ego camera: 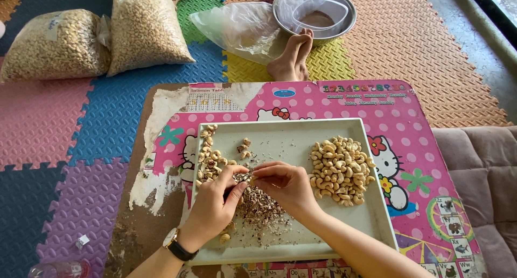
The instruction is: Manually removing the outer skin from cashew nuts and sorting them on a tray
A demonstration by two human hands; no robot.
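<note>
A pale square tray (280, 131) lies on a low pink table (334, 103). My left hand (215, 205), with a wristwatch, and my right hand (285, 184) meet over the tray's middle and pinch one small cashew nut (249, 175) between their fingertips. Under the hands spreads a heap of dark peel scraps (258, 205). Unpeeled brownish cashews (210, 157) lie along the tray's left side. A pile of clean pale cashews (339, 170) sits on the right side.
Two big clear bags of cashews (142, 30) rest on the coloured foam floor mats at the back left. A metal bowl (344, 17) with plastic bags and a person's bare feet (293, 57) lie beyond the table. A cushion (484, 181) is at right.
</note>
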